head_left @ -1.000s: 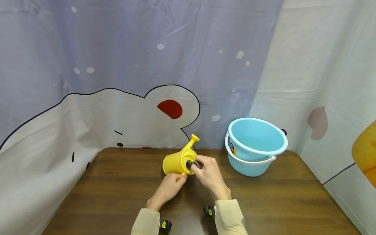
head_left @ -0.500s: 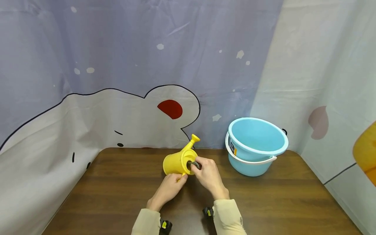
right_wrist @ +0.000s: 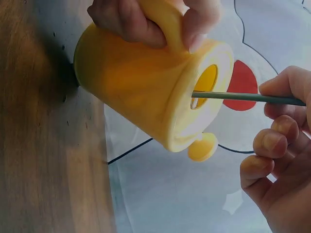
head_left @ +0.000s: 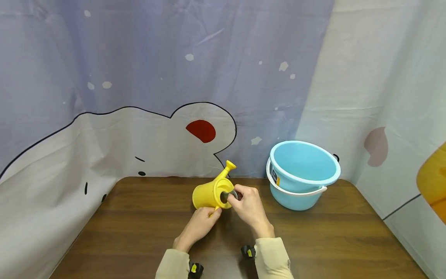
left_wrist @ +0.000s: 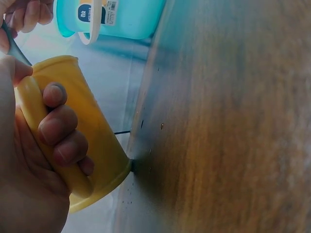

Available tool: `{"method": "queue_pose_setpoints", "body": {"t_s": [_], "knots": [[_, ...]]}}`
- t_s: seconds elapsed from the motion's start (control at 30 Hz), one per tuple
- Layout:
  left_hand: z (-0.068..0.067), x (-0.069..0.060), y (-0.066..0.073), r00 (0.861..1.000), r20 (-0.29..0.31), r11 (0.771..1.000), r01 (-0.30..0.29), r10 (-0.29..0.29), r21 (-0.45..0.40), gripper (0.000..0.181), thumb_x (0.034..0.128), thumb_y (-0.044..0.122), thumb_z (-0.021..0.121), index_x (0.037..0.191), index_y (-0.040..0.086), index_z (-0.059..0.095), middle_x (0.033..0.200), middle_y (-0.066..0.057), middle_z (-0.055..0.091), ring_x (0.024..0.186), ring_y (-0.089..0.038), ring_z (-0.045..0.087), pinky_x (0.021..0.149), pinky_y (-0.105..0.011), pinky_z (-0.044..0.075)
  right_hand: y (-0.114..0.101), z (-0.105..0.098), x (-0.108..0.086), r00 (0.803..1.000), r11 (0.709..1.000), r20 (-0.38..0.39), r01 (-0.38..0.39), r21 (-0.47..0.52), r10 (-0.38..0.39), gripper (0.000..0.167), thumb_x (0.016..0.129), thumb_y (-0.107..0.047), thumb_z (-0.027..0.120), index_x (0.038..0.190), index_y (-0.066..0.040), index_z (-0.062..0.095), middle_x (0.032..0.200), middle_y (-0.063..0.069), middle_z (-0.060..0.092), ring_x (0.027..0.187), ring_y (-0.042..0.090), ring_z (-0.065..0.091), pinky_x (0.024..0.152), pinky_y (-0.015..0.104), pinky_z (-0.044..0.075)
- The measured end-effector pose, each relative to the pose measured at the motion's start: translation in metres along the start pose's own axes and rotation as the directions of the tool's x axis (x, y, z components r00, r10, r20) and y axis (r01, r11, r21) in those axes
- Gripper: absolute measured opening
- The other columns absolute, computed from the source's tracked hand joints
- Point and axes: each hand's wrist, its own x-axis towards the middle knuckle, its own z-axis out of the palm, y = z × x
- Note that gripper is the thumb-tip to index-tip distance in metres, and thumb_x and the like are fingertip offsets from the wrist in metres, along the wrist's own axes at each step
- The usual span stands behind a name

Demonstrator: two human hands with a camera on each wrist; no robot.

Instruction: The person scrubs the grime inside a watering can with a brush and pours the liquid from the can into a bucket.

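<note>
A yellow watering can is tilted over the table, its opening turned toward the right hand and its spout pointing up and back. My left hand grips the can's handle, fingers curled round it in the left wrist view. My right hand pinches a thin dark grey-green tool between thumb and forefinger. The tool's far end reaches into the can's round opening and is hidden inside. In the right wrist view the other fingers are loosely curled below the tool.
Two light blue buckets, one nested in the other, stand at the back right of the brown wooden table, with a white handle hanging in front. A printed curtain hangs behind the table.
Little differs: the right hand and the tool shift slightly at the can's opening. The left hand and the can stay nearly in place, and the head view shifts a little.
</note>
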Motion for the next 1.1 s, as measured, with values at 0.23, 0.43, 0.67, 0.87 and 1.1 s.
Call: {"method": "queue_pose_setpoints", "body": {"t_s": [0.23, 0.43, 0.67, 0.87, 1.1], "knots": [[0.0, 0.001, -0.001, 1.0, -0.006, 1.0, -0.001, 0.001, 0.014, 0.049, 0.1008, 0.036, 0.05, 0.056, 0.018, 0.04, 0.051, 0.013, 0.031, 0.045, -0.003, 0.026, 0.046, -0.022, 0.025, 0.009, 0.007, -0.003, 0.998, 0.999, 0.047, -0.047, 0.021, 0.046, 0.021, 0.08, -0.005, 0.069, 0.068, -0.017, 0.057, 0.055, -0.012, 0.04, 0.05, 0.004, 0.04, 0.045, 0.022, 0.033], [0.001, 0.001, -0.002, 1.0, -0.004, 1.0, -0.001, 0.001, 0.009, 0.049, 0.1008, 0.037, 0.05, 0.057, 0.018, 0.041, 0.051, 0.012, 0.031, 0.046, -0.003, 0.026, 0.046, -0.022, 0.025, 0.016, 0.012, -0.007, 0.997, 0.999, 0.071, -0.035, -0.025, 0.037, 0.019, 0.082, -0.006, 0.071, 0.072, -0.016, 0.059, 0.058, -0.011, 0.04, 0.051, 0.005, 0.04, 0.047, 0.022, 0.034], [0.0, 0.001, -0.001, 0.999, -0.022, 1.0, -0.025, 0.026, 0.013, 0.049, 0.1009, 0.035, 0.051, 0.056, 0.018, 0.04, 0.051, 0.013, 0.03, 0.046, -0.003, 0.025, 0.045, -0.022, 0.024, 0.014, 0.007, -0.004, 0.997, 0.997, 0.014, 0.073, 0.0, -0.073, 0.025, 0.077, -0.003, 0.07, 0.067, -0.019, 0.053, 0.057, -0.012, 0.037, 0.051, 0.004, 0.038, 0.046, 0.022, 0.031], [0.0, -0.001, -0.001, 0.999, -0.033, 0.999, -0.029, 0.03, 0.019, 0.049, 0.1007, 0.034, 0.051, 0.056, 0.019, 0.039, 0.051, 0.013, 0.029, 0.046, -0.002, 0.025, 0.045, -0.022, 0.024, 0.011, 0.002, -0.001, 0.991, 0.991, -0.005, 0.131, 0.027, -0.131, 0.032, 0.075, -0.001, 0.068, 0.064, -0.02, 0.045, 0.057, -0.013, 0.033, 0.05, 0.003, 0.034, 0.045, 0.02, 0.027], [0.002, -0.001, -0.002, 0.999, -0.023, 0.999, -0.032, 0.033, 0.016, 0.049, 0.1006, 0.033, 0.052, 0.057, 0.018, 0.04, 0.052, 0.013, 0.03, 0.046, -0.002, 0.024, 0.046, -0.022, 0.024, 0.006, 0.001, -0.003, 0.993, 0.991, 0.007, 0.118, 0.056, -0.119, 0.028, 0.077, -0.001, 0.067, 0.066, -0.018, 0.048, 0.058, -0.012, 0.035, 0.051, 0.003, 0.035, 0.045, 0.021, 0.029]]}}
